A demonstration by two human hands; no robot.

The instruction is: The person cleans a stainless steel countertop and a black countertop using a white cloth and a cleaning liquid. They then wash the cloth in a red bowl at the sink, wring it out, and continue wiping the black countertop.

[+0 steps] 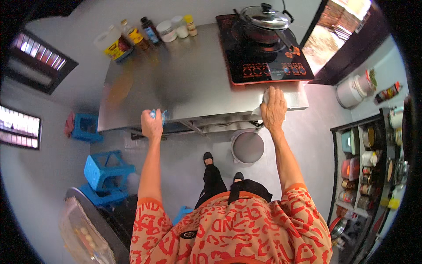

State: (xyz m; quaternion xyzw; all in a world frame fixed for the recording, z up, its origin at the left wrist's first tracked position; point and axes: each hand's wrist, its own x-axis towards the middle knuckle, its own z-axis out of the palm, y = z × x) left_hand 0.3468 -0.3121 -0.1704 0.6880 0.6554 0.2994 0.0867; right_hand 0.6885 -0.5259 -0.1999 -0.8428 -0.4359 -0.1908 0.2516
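Note:
My right hand [274,109] presses a white cloth or wipe [257,113] flat near the front edge of the stainless-steel counter [194,82], just below the induction cooktop [263,52]. Part of the cloth hangs past the edge, and the rest is under my palm. In my closed left hand [152,124] is a small blue item [164,117], mostly hidden by the fingers; its kind is unclear. That hand is held by the front edge, left of centre. On the cooktop's rear part sits a pan with a glass lid [266,18].
Bottles [135,34] and white-lidded jars [167,31] line the counter's back. A round grey-lidded container [248,147] stands on the floor ahead. Blue plastic stools [107,170] and a covered table [82,231] are at left. A filled shelf rack [359,171] stands at right.

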